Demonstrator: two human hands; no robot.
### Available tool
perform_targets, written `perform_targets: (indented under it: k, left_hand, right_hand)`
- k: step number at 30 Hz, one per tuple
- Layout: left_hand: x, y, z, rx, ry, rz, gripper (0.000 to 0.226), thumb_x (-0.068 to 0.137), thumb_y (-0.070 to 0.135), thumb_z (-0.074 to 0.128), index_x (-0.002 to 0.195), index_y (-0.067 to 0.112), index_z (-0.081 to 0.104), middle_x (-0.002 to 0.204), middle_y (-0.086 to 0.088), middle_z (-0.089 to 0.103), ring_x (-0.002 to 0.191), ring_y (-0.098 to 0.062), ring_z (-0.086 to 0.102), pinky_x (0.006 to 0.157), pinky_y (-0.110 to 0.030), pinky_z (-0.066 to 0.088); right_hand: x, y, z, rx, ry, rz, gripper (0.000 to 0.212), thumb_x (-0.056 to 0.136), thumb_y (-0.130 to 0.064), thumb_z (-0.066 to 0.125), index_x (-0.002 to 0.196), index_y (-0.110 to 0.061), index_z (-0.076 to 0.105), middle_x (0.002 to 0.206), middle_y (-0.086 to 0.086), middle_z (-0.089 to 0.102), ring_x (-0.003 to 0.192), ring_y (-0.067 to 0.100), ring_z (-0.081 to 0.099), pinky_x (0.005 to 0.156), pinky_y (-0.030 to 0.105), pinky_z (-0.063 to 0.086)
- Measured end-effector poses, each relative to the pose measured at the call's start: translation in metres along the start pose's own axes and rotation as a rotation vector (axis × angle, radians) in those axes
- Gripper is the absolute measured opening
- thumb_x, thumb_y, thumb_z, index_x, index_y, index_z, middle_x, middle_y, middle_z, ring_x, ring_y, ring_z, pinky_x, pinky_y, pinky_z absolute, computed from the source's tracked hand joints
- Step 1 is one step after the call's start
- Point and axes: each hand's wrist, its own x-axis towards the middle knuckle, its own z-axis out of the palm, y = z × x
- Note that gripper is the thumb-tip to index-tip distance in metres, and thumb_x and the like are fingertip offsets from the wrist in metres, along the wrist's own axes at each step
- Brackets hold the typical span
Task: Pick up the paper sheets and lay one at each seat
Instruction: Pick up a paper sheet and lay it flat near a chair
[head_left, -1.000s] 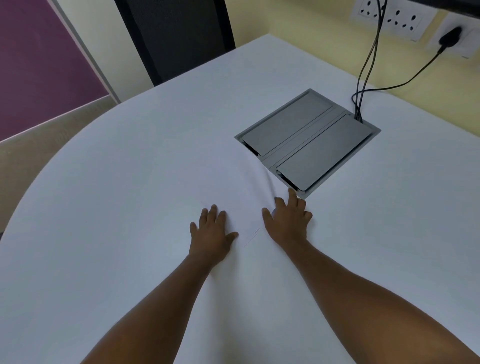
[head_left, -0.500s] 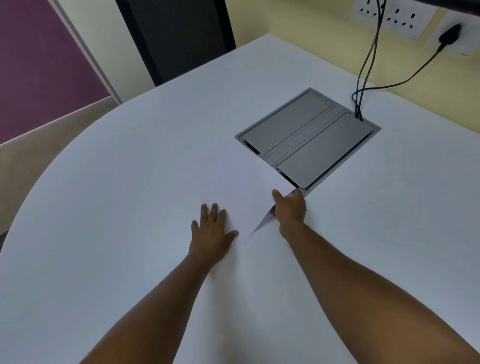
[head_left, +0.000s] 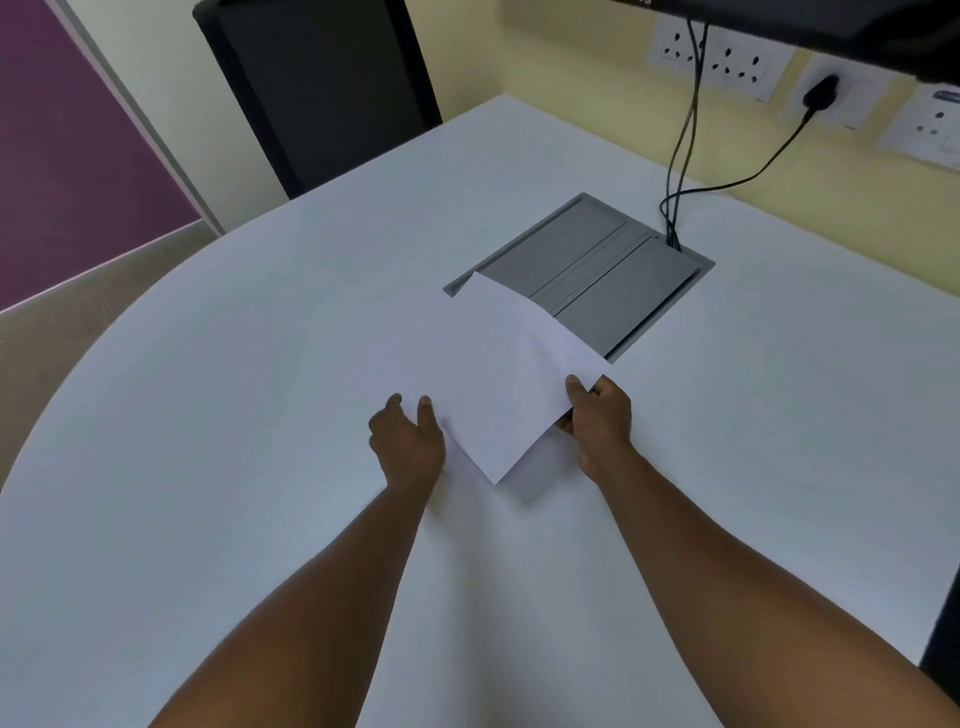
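One head-worn view looks forward and down, close over the white table.

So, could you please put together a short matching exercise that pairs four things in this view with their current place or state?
Things:
1. paper sheets
2. left hand
3. black plug
4. grey cable box

Places or states:
A. set flush into the white table
B. pinched at the right edge by the right hand, lifted off the table
C. seated in a wall socket
D. open, fingers at the sheets' left edge

Pairs: 1-B, 2-D, 3-C, 4-A
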Motion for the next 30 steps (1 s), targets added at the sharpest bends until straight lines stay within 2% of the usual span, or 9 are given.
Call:
perform_targets:
  k: [3,6,7,10,12,19,21,27,30]
  left_hand:
    - [-0.010,0.023,0.014,-0.371,-0.068,-0.364,0.058,0.097,0.044,0.046,0.145,0.012,0.039,0.138,-0.014,0.054,0.124,-0.033,0.055,0.107,-0.044,0.042]
    - [-0.029,0.039,0.027,-0.585,-0.186,-0.573,0.053,0.097,0.043,0.046,0.135,0.006,0.050,0.096,-0.008,0.064,0.087,-0.026,0.064,0.089,-0.037,0.054]
    - [-0.035,0.043,0.031,-0.611,-0.232,-0.601,0.050,0.098,0.044,0.045,0.126,0.004,0.054,0.092,-0.008,0.064,0.079,-0.024,0.063,0.084,-0.036,0.055]
    - [-0.051,0.057,0.043,-0.717,-0.347,-0.633,0.036,0.100,0.044,0.045,0.108,0.011,0.057,0.099,-0.009,0.068,0.079,-0.022,0.065,0.085,-0.035,0.057]
    - [-0.055,0.067,0.050,-0.815,-0.407,-0.639,0.027,0.100,0.038,0.048,0.106,0.012,0.054,0.099,-0.011,0.069,0.083,-0.023,0.067,0.090,-0.037,0.056]
    - [-0.066,0.098,0.084,-0.928,-0.573,-0.657,0.036,0.094,0.027,0.063,0.124,0.008,0.061,0.118,-0.013,0.068,0.108,-0.031,0.066,0.098,-0.048,0.052]
    - [-0.073,0.105,0.097,-0.907,-0.583,-0.669,0.037,0.093,0.023,0.065,0.126,0.006,0.060,0.119,-0.013,0.067,0.108,-0.030,0.066,0.098,-0.046,0.052]
    - [-0.093,0.115,0.132,-0.784,-0.524,-0.649,0.027,0.090,0.011,0.068,0.115,0.004,0.065,0.112,-0.012,0.069,0.097,-0.025,0.066,0.088,-0.035,0.057]
    - [-0.101,0.122,0.151,-0.752,-0.533,-0.615,0.014,0.089,0.008,0.069,0.102,0.007,0.067,0.108,-0.010,0.070,0.093,-0.022,0.066,0.074,-0.029,0.056]
  right_hand:
    - [-0.003,-0.013,-0.020,0.116,-0.023,0.022,0.020,0.093,-0.019,0.065,0.073,-0.019,0.063,0.079,-0.001,0.068,0.074,0.018,0.066,0.072,0.038,0.063]
    - [-0.006,-0.029,-0.042,0.204,-0.049,0.019,0.013,0.094,-0.019,0.065,0.080,-0.017,0.066,0.089,0.001,0.072,0.080,0.018,0.070,0.067,0.033,0.060]
    - [-0.008,-0.034,-0.050,0.228,-0.059,0.014,0.011,0.094,-0.018,0.065,0.083,-0.017,0.066,0.090,0.001,0.072,0.081,0.018,0.070,0.066,0.032,0.059]
    - [-0.013,-0.047,-0.077,0.287,-0.066,0.001,0.006,0.095,-0.017,0.064,0.091,-0.017,0.069,0.097,0.001,0.074,0.083,0.016,0.072,0.065,0.029,0.059]
    - [-0.014,-0.052,-0.097,0.307,-0.051,-0.001,0.005,0.095,-0.016,0.064,0.094,-0.016,0.069,0.098,0.001,0.074,0.084,0.015,0.072,0.064,0.027,0.059]
    - [-0.006,-0.049,-0.172,0.266,0.008,0.021,0.012,0.097,-0.018,0.062,0.105,-0.019,0.070,0.107,0.000,0.075,0.093,0.018,0.072,0.070,0.031,0.058]
    - [0.000,-0.044,-0.194,0.250,0.029,0.026,0.012,0.097,-0.019,0.062,0.105,-0.020,0.070,0.107,0.000,0.075,0.092,0.018,0.072,0.069,0.031,0.058]
    - [0.022,-0.032,-0.253,0.173,0.106,0.033,0.013,0.097,-0.016,0.059,0.105,-0.019,0.070,0.106,0.001,0.074,0.093,0.020,0.070,0.077,0.037,0.058]
    - [0.036,-0.025,-0.282,0.074,0.182,0.032,0.013,0.096,-0.016,0.061,0.107,-0.015,0.069,0.101,0.003,0.072,0.087,0.021,0.070,0.069,0.033,0.057]
